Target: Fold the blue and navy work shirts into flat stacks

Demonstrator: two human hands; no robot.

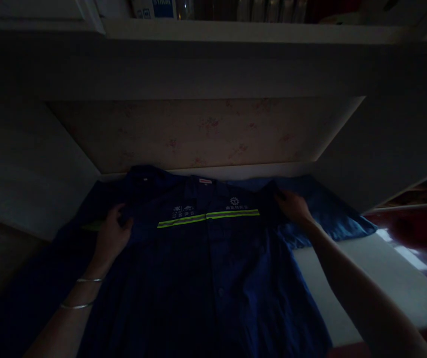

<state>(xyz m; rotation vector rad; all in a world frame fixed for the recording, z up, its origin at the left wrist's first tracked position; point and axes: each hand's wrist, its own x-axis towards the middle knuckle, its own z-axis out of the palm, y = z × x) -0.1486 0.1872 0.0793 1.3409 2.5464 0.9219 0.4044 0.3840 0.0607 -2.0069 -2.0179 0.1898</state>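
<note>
A dark blue work jacket (pixel 183 268) lies spread front up, its collar toward the back panel. Yellow-green reflective strips cross its chest, with white printed logos above them. My left hand (pixel 113 229), with two bangles on the wrist, is at the shoulder on the left side; its fingers and thumb curl around a fold of the cloth. On the other side my right hand (pixel 294 206) pinches the jacket near the sleeve, its fingertips partly lost in shadow. Another blue garment (pixel 333 214) lies flat beneath and beyond the right hand.
The garments rest on a pale bench top (pixel 325 278) inside a recess with a floral back panel (pixel 213 132). A shelf edge (pixel 251 31) runs overhead, with bottles and a box on it. Side walls stand left and right. Something red (pixel 418 226) is at the far right.
</note>
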